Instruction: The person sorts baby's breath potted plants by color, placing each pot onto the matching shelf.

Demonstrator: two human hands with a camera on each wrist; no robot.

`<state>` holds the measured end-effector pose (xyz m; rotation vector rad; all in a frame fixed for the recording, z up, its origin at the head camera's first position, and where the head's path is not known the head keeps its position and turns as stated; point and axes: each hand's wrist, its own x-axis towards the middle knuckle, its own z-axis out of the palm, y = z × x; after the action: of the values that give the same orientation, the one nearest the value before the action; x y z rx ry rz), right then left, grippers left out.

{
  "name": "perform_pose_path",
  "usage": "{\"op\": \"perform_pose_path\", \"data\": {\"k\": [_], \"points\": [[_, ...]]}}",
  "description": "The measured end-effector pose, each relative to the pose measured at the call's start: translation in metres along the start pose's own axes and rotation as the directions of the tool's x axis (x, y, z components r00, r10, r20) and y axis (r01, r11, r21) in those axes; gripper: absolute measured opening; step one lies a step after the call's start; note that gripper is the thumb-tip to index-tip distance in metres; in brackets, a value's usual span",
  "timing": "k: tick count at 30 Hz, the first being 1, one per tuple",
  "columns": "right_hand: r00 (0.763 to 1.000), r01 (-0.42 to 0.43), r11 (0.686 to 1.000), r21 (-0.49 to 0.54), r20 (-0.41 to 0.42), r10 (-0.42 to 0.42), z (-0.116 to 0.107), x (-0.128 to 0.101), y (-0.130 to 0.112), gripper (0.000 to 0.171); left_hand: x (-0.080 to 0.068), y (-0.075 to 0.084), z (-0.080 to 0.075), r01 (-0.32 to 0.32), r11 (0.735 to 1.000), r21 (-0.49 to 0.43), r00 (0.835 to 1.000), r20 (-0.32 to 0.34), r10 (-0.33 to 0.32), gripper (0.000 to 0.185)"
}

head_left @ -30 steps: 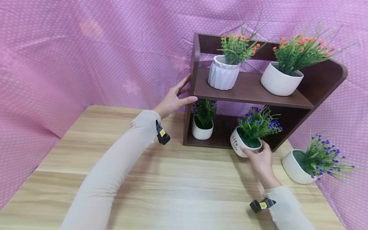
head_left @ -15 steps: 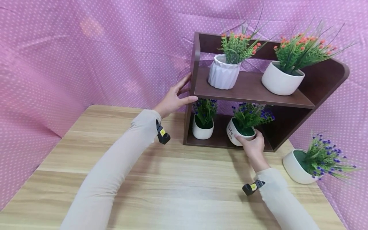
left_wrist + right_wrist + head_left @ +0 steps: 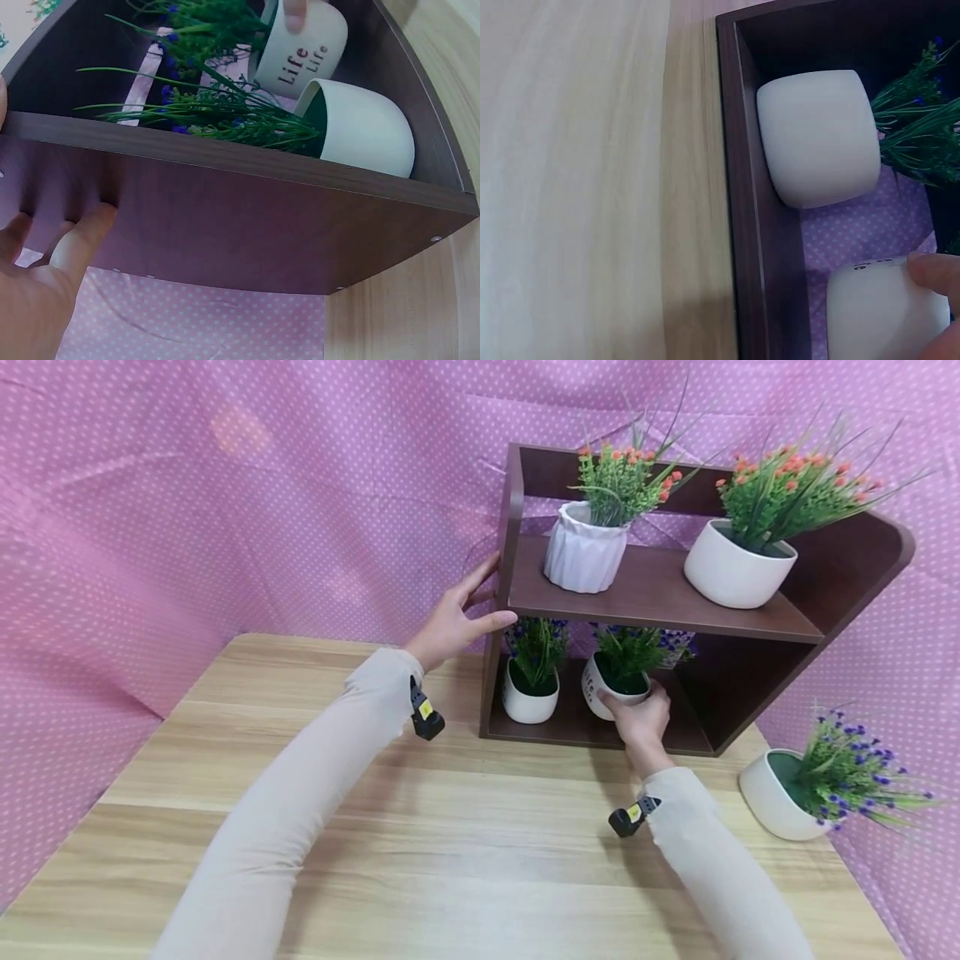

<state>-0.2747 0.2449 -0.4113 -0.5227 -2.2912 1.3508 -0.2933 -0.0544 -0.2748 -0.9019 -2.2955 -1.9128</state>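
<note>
My left hand (image 3: 450, 625) rests on the left side of a dark brown two-tier shelf (image 3: 660, 564). Its fingertips press the outer panel (image 3: 202, 217), and the thumb lies over the front edge. My right hand (image 3: 643, 714) holds a white flowerpot (image 3: 596, 687) printed "Life", with its thumb on the near side of the rim. Green leaves and purple flowers grow from this pot, now inside the lower compartment close over its board. Left of it in the same compartment stands another white pot (image 3: 821, 139) with purple flowers.
On the upper shelf stand a ribbed white pot (image 3: 585, 556) and a smooth white pot (image 3: 738, 568), both with orange flowers. Another white pot (image 3: 783, 802) with purple flowers stands on the wooden table (image 3: 465, 852), right of the shelf. Pink dotted cloth (image 3: 225, 510) hangs behind.
My right hand has carried the "Life" flowerpot leftward and back, from in front of the shelf into its lower compartment. My left hand has stayed against the shelf's side.
</note>
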Motion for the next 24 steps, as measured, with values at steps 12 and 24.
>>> {"op": "perform_pose_path", "data": {"k": [12, 24], "points": [[1.000, -0.003, 1.000, -0.017, -0.020, 0.002, 0.017, 0.004, 0.007, 0.083, 0.000, 0.002, 0.000, -0.004, 1.000, -0.022, 1.000, 0.004, 0.004, 0.080], [0.999, 0.010, 0.999, -0.036, -0.030, -0.011, 0.027, 0.007, 0.018, 0.081, 0.002, -0.003, 0.000, -0.010, 1.000, -0.024, 1.000, 0.006, 0.010, 0.080]]}}
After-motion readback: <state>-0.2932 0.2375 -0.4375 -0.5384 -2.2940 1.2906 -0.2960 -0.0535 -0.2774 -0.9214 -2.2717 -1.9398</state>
